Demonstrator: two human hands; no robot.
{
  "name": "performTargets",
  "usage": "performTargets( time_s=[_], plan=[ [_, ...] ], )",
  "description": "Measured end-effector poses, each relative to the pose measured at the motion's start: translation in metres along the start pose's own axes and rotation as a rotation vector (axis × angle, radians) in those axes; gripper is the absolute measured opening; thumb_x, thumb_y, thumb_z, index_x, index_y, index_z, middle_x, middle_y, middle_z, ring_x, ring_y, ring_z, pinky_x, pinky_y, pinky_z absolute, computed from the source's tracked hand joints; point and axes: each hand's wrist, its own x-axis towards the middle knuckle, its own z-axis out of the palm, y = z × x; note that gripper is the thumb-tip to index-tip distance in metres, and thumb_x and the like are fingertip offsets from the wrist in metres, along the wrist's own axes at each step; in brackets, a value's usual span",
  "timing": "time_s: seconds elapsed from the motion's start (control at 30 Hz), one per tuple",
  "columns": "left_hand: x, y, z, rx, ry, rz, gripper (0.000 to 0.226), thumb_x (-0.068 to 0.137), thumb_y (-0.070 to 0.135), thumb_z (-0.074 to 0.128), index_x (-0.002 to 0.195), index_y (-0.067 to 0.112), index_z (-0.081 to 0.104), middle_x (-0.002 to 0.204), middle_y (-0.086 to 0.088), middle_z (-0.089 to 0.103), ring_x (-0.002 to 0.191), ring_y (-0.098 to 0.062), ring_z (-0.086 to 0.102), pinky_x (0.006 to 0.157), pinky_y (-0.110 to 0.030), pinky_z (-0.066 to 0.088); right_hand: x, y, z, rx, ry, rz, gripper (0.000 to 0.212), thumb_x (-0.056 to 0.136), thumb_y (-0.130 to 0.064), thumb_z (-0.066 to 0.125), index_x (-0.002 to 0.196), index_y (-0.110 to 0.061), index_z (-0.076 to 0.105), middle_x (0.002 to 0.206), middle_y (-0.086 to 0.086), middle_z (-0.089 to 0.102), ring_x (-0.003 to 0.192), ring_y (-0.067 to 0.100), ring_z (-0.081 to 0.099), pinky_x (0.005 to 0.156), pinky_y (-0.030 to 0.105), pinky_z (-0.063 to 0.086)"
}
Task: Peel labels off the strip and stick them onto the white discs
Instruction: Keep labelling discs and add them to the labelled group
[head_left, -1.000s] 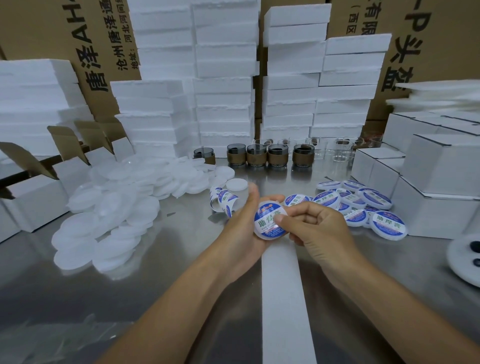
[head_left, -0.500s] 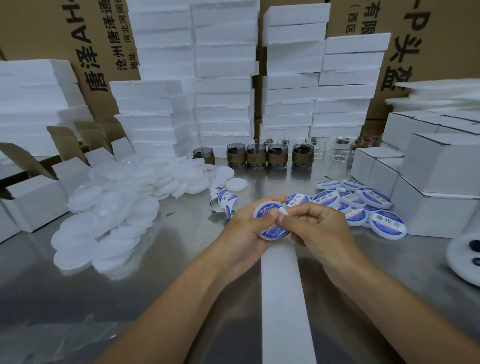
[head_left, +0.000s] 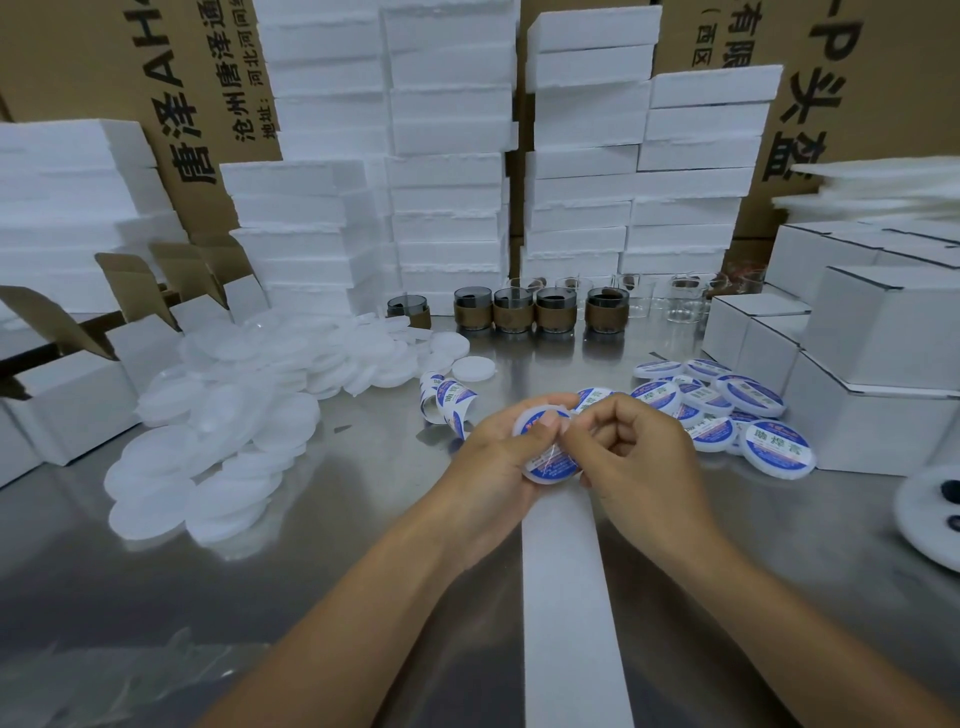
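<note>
The left hand (head_left: 493, 460) curls its fingers round a flat foam disc (head_left: 533, 415) above the shiny steel bench (head_left: 363, 519); the right hand (head_left: 641, 452) pinches its glossy blue label (head_left: 555, 461) with curled fingers. The curled strip (head_left: 451, 402) lies at 10 o'clock.

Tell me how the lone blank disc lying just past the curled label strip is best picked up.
Probably by its rim: the blank disc lies flat on the table, so pinch opposite edges from above. Come from its right, where the metal is bare; the label strip and disc pile crowd its left.
</note>
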Motion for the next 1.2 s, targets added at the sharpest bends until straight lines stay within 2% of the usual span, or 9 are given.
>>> performTargets(
  time_s=[0.07,0.23,0.5,0.67,0.8,0.9,1.03,1.13,1.2],
  plan=[
    [-0.001,0.000,0.001,0.004,0.001,0.002,0.020,0.093,0.008,0.048,0.100,0.011,0.066,0.099,-0.012,0.071,0.097,-0.024,0.068,0.081,-0.028,0.057,0.000,0.000,0.001,-0.039,-0.005,-0.035,0.016,0.081,-0.021,0.065,0.068,-0.015,0.060,0.055,0.007,0.056,0.055,0.017,0.053,0.059,0.038,0.048],
    [-0.001,0.002,0.005,0.042,0.031,0.027,0.022,0.095,0.007,0.046,0.097,0.014,0.066,0.096,-0.009,0.070,0.095,-0.023,0.067,0.079,-0.028,0.057,0.000,0.002,0.001,-0.127,0.001,-0.075,0.016,0.085,-0.028,0.061,0.071,-0.022,0.058,0.054,-0.006,0.054,0.055,0.010,0.053,0.058,0.034,0.045],
    [0.000,0.000,0.007,0.046,0.041,0.024,0.020,0.096,0.005,0.045,0.099,0.010,0.064,0.099,-0.013,0.068,0.095,-0.025,0.065,0.080,-0.030,0.055,0.001,0.002,-0.001,-0.171,-0.017,-0.077,0.017,0.086,-0.032,0.058,0.074,-0.021,0.053,0.057,-0.001,0.057,0.060,0.018,0.060,0.063,0.044,0.051],
    [-0.002,-0.002,0.009,0.035,0.002,-0.022,0.021,0.097,0.005,0.041,0.106,0.004,0.059,0.093,-0.012,0.069,0.085,-0.019,0.067,0.079,-0.028,0.055,0.005,0.007,-0.007,-0.275,-0.075,-0.103,0.015,0.087,-0.031,0.054,0.082,-0.030,0.040,0.050,-0.005,0.052,0.049,0.008,0.047,0.054,0.034,0.040],
    [-0.004,-0.004,0.012,0.049,-0.005,-0.070,0.030,0.099,0.007,0.038,0.124,-0.004,0.051,0.112,-0.018,0.063,0.097,-0.023,0.062,0.085,-0.030,0.053,0.005,0.008,-0.011,-0.492,-0.101,-0.163,0.010,0.091,-0.034,0.047,0.085,-0.027,0.042,0.053,-0.008,0.049,0.054,0.006,0.050,0.051,0.032,0.041],
    [-0.004,-0.003,0.011,0.033,-0.006,-0.067,0.027,0.098,0.007,0.039,0.116,-0.002,0.058,0.103,-0.013,0.068,0.088,-0.018,0.067,0.081,-0.028,0.055,0.005,0.008,-0.012,-0.564,-0.110,-0.156,0.020,0.090,-0.043,0.043,0.080,-0.025,0.041,0.056,-0.007,0.049,0.057,0.008,0.050,0.051,0.030,0.039],
    [-0.003,-0.002,0.006,0.050,0.030,0.004,0.021,0.090,0.013,0.052,0.096,0.010,0.071,0.099,-0.012,0.073,0.089,-0.017,0.070,0.075,-0.024,0.057,0.007,0.009,-0.010,-0.304,-0.052,-0.047,0.036,0.084,-0.047,0.052,0.070,-0.015,0.044,0.052,-0.004,0.045,0.049,0.008,0.041,0.052,0.029,0.035],
    [-0.003,-0.001,0.004,0.046,0.014,0.058,0.020,0.078,0.022,0.060,0.088,0.016,0.077,0.099,-0.012,0.073,0.091,-0.019,0.070,0.073,-0.025,0.056,0.007,0.005,-0.008,-0.104,-0.084,0.027,0.042,0.082,-0.046,0.057,0.075,-0.005,0.051,0.062,0.014,0.059,0.051,0.015,0.053,0.056,0.034,0.046],
    [-0.002,-0.001,0.002,0.043,0.032,0.081,0.021,0.075,0.024,0.063,0.090,0.017,0.076,0.099,-0.013,0.072,0.091,-0.021,0.070,0.077,-0.029,0.057,0.007,0.004,-0.008,-0.010,-0.151,0.039,0.042,0.081,-0.044,0.059,0.080,-0.003,0.057,0.067,0.015,0.066,0.052,0.013,0.057,0.058,0.031,0.050]
  ],
)
